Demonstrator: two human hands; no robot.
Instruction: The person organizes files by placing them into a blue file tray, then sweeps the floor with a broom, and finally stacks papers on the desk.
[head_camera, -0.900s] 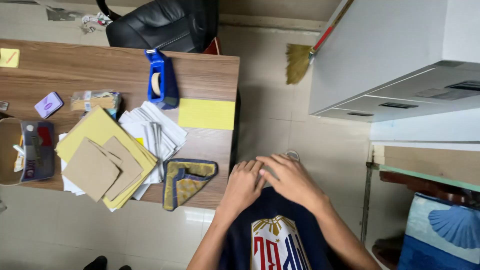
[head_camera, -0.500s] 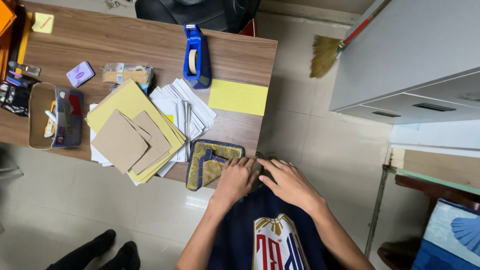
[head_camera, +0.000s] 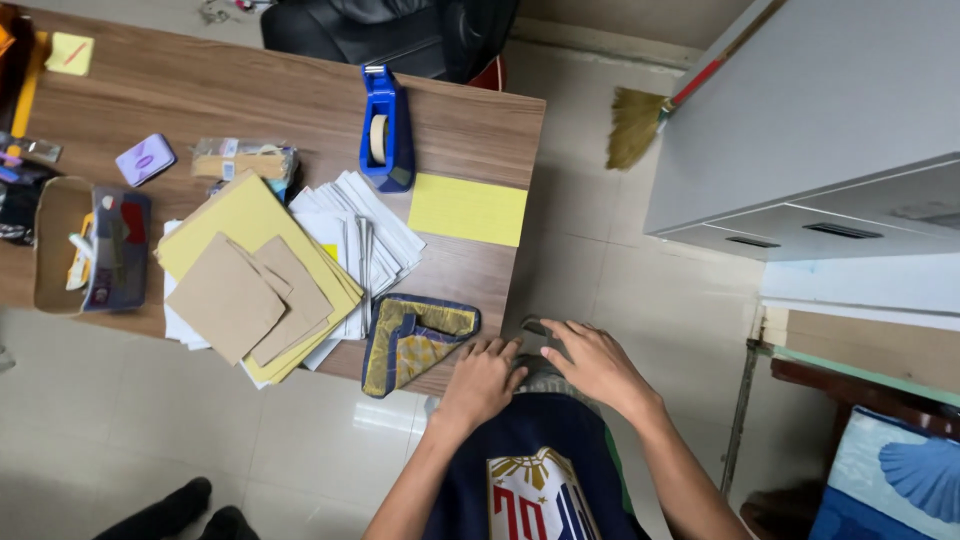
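Beside pouch (head_camera: 415, 342), hands (head_camera: 545, 370) unmoved.

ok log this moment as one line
left hand: on navy shirt beside folded blue-gold cloth | right hand: flat on shirt edge | desk: envelopes, tape dispenser

on the table (head_camera: 280, 90), a clear plastic packet (head_camera: 243, 160) of tan sticks with a small white label lies left of the blue tape dispenser (head_camera: 383, 128). just left of the packet sits a small lilac tin (head_camera: 145, 159) with a darker oval label. a yellow sticky note (head_camera: 71, 53) lies near the far left corner.
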